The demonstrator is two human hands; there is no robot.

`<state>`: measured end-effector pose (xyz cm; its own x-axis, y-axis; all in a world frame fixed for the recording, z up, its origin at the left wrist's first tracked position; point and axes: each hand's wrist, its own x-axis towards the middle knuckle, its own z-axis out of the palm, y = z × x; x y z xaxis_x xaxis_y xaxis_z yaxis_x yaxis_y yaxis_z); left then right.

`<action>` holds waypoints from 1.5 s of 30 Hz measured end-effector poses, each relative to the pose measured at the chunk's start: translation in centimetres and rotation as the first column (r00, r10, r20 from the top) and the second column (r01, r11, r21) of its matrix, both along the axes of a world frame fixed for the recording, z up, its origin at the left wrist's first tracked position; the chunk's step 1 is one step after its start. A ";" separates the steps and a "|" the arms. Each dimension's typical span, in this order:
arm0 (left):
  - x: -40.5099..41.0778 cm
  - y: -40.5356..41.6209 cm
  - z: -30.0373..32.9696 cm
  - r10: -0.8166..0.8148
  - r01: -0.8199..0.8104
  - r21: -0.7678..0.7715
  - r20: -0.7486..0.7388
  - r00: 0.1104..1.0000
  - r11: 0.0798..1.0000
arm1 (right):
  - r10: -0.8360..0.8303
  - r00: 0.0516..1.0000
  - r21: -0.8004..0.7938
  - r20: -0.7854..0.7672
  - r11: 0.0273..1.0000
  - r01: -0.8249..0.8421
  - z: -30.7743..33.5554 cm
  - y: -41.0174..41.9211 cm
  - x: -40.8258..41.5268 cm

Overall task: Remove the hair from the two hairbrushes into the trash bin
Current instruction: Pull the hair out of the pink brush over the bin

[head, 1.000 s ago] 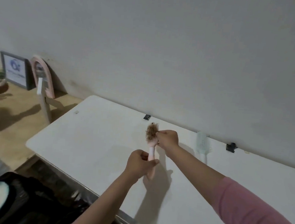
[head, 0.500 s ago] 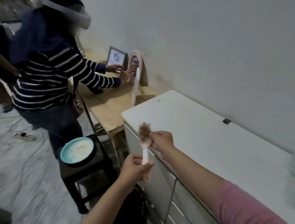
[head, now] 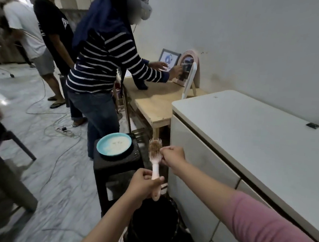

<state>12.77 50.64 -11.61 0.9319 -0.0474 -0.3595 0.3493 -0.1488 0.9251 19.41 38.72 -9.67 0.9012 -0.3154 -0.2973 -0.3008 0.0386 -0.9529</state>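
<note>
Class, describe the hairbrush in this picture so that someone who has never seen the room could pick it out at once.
Start at the white cabinet on the right, then look just left of its front corner, above the black trash bin. There the left hand holds a hairbrush upright by its pale pink handle. Brown hair matted in its bristles marks it out.

No readable text — the framed picture's [head: 169, 59] blue logo and caption are blurred.

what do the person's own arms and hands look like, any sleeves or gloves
Both hands are bare: no gloves, rings or watch visible. The right hand comes from a pink long sleeve pushed up the forearm. The left hand and forearm show no sleeve.
</note>
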 end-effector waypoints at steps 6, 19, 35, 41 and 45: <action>-2.5 0.6 -5.2 -0.022 0.022 0.023 -0.001 1.000 0.999 | 0.029 0.999 -0.059 -0.031 0.998 -0.031 -4.3 0.1 -2.7; -8.6 0.4 -5.8 -0.095 0.092 -0.067 -0.039 0.995 0.993 | 0.084 0.996 -0.150 -0.032 0.985 -0.088 -5.2 -0.6 -7.2; -6.8 0.5 -8.9 0.103 -0.104 -0.044 -0.017 0.995 0.994 | 0.049 0.999 -0.216 -0.012 0.975 -0.050 -8.1 0.4 -4.2; -5.6 1.3 -9.8 0.216 -0.232 -0.104 -0.144 0.966 0.967 | 0.047 0.998 -0.178 -0.034 0.983 -0.053 -8.8 0.6 -4.1; -5.0 2.3 -10.2 0.287 -0.324 -0.139 -0.234 0.929 0.936 | 0.026 0.999 -0.174 -0.022 0.984 -0.030 -9.1 0.2 -4.0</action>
<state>7.77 52.93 -21.80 0.8170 0.1491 -0.5571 0.5381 0.1505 0.8294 15.41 38.97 -18.74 0.9050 -0.3386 -0.2575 -0.3178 -0.1358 -0.9384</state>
